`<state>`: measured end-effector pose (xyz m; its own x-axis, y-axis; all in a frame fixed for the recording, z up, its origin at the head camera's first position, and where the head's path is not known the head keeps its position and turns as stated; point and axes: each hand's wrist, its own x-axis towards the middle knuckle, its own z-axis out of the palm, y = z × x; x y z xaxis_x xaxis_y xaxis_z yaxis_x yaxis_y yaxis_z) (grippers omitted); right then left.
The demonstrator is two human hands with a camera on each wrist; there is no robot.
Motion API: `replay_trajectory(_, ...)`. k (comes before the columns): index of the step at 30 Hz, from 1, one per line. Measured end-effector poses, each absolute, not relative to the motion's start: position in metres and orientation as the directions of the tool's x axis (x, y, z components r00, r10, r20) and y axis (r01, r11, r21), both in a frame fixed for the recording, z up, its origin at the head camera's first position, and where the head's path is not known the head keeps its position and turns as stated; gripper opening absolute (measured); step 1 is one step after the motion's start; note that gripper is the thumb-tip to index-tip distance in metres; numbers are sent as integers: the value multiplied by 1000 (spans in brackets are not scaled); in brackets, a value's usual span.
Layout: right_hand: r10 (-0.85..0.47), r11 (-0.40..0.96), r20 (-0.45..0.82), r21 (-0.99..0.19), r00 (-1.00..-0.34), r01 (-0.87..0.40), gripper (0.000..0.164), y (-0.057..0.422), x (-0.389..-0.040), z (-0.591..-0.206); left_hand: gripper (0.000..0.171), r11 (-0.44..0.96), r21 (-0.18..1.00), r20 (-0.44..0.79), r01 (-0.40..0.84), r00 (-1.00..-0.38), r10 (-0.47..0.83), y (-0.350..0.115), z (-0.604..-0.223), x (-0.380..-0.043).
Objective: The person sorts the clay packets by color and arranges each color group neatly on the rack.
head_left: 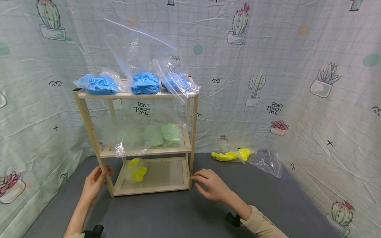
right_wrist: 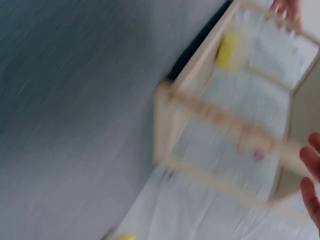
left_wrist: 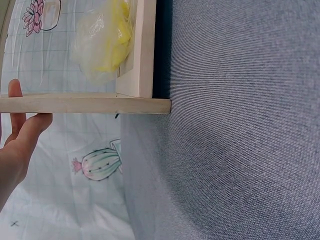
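A three-tier wooden shelf rack (head_left: 151, 191) stands on the dark cloth. My left hand (head_left: 93, 183) holds its front left leg low down; in the left wrist view, the thumb and fingers lie on opposite sides of the leg (left_wrist: 85, 105). My right hand (head_left: 212, 185) is at the front right leg, fingertips right beside it and fingers loosely bent. The blurred right wrist view shows the fingers (right_wrist: 311, 160) spread near that leg. On the bottom tier sits a clear bag with yellow stuff (head_left: 137, 170).
Clear bags with blue contents (head_left: 145, 83) line the top tier. Bagged green pieces (head_left: 172, 133) lie on the middle tier, its plastic hanging over the front. Another bag with yellow contents (head_left: 224, 155) lies right of the rack, near the cactus-print curtain (head_left: 297, 115).
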<state>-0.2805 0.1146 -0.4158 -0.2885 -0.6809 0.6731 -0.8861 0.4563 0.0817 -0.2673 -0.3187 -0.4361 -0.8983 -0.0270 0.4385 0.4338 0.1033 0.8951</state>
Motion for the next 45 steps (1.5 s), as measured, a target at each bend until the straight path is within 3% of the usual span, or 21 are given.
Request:
replay_trajectory(2, -643, 493, 709, 96, -288, -865, 17, 133, -289, -417, 24, 115, 896, 434, 428, -900, -34, -319, -436, -267)
replay_trajectory(5, -595, 560, 737, 96, -320, -823, 28, 160, -305, -425, 24, 126, 898, 429, 421, -902, -41, -319, -436, -267)
replay_trajectory(10, -535, 691, 719, 69, -445, -720, 18, 200, -331, -443, 24, 121, 898, 430, 422, -902, -41, -318, -435, -266)
replay_trajectory(17, -451, 834, 670, 81, -590, -545, 41, 229, -360, -456, 25, 181, 898, 414, 400, -909, -47, -318, -435, -266)
replay_trajectory(26, -361, 915, 644, 106, -674, -389, 62, 238, -392, -462, 25, 186, 892, 425, 411, -904, -43, -317, -435, -265)
replay_trajectory(34, -286, 949, 531, 43, -797, -312, 85, 235, -417, -463, 26, 157, 889, 439, 429, -898, -30, -317, -435, -266)
replay_trajectory(45, -335, 941, 469, 134, -817, -309, 87, 227, -428, -463, 25, 208, 891, 420, 403, -906, -43, -319, -435, -265)
